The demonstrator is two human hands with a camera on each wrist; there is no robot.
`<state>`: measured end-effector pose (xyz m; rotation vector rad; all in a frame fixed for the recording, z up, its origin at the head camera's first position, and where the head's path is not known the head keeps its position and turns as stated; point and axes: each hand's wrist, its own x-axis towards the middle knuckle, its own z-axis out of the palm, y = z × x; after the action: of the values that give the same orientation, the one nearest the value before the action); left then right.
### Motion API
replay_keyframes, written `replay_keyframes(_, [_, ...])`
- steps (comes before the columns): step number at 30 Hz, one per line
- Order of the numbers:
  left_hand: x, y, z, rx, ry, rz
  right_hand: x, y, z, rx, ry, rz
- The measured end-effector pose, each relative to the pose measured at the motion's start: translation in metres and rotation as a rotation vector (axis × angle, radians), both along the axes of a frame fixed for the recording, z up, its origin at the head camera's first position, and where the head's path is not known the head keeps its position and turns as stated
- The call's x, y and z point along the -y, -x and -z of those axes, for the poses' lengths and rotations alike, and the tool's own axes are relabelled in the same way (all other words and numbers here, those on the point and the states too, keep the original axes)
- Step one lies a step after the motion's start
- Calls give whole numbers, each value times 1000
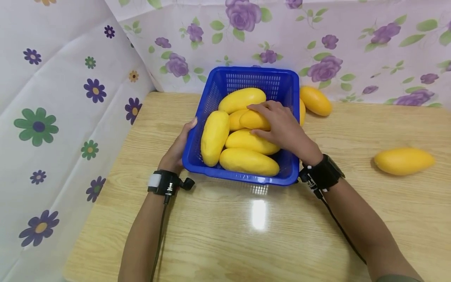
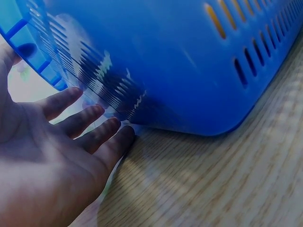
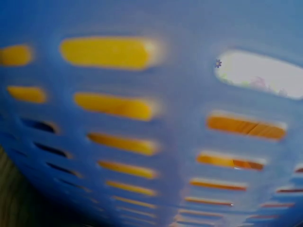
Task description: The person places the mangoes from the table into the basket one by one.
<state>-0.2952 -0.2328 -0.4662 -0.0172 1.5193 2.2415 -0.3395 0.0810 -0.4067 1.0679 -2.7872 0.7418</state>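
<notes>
While the left hand (image 1: 175, 150) rests straight-fingered against the blue plastic basket (image 1: 243, 177), center frame, the right hand (image 1: 282, 127) grips a yellow mango (image 1: 254, 120) inside; another mango (image 1: 404, 161) sits far right.

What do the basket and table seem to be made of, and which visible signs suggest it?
Basket: most likely moulded plastic, smooth and glossy; its even blue colour, regular slots and highlights suggest this.
Table: wood or wood-look laminate, hard to tell which; it shows pale grain and a shiny reflection.
</notes>
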Motion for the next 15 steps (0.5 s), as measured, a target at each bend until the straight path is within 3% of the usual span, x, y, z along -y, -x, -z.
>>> replay_keyframes(10, [1,-1,2,2,10,-6,-1,0,0,-17,-34,-3])
replay_keyframes(15, [0,0,0,-7,19,4,-3,1,-5,34,-25,6])
